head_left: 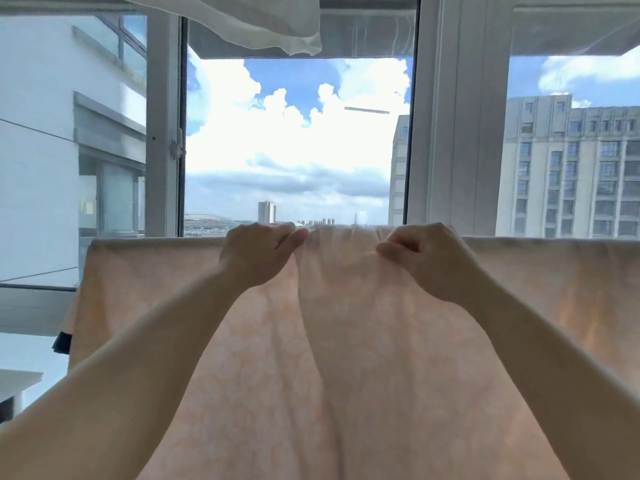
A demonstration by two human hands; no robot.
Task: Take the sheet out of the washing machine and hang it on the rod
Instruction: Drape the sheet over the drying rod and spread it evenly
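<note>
Your one pale peach patterned cotton sheet [346, 341] already drapes over the rod, which is hidden under its top fold. Both hands, left hand [258, 252] and right hand [424, 258], pinch a bunched ridge near the middle of that fold. It looks soft, limp and light, so grip the top fold and spread outward.

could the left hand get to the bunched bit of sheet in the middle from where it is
Probably yes. The left hand already pinches the sheet at its top edge, right beside the bunched folds, and nothing lies between them; the right hand grips their far side.
</note>
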